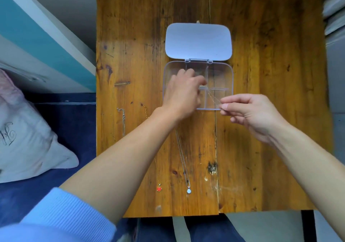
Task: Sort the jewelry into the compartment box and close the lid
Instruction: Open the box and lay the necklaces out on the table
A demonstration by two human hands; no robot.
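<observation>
Head view.

- Right grip [248, 114]: thumb and forefinger pinched on the near end of a fine gold chain [212, 97], held just above the near edge of the compartment box [232, 81].
- Left grip [183, 92]: fingers curled low over the box's middle. It seems to nip the chain's far end at the central divider, though the knuckles hide the contact.
- The chain runs taut between the two grips. Its long axis is diagonal, from far-left to near-right, across the near cells. Which cell it hangs over I cannot tell.
- Judgement: the left grip is nearer the drop point, so the right must bring its end in and leftward, slackening the strand so it coils inside one cell rather than draping a divider.
- The lid [198, 42] lies flat open behind the hinge, clear of both hands.
- Not yet sorted on the counter [261, 73]:
  - silver chain [123, 118], near-left
  - red heart pendant [159, 188]
  - white drop pendant [189, 191], its chain passing under the left wrist
  - a small dark piece [212, 168], unclear
- None of these blocks the box.
- A pillow [28, 129] lies off the counter, to the left.
</observation>
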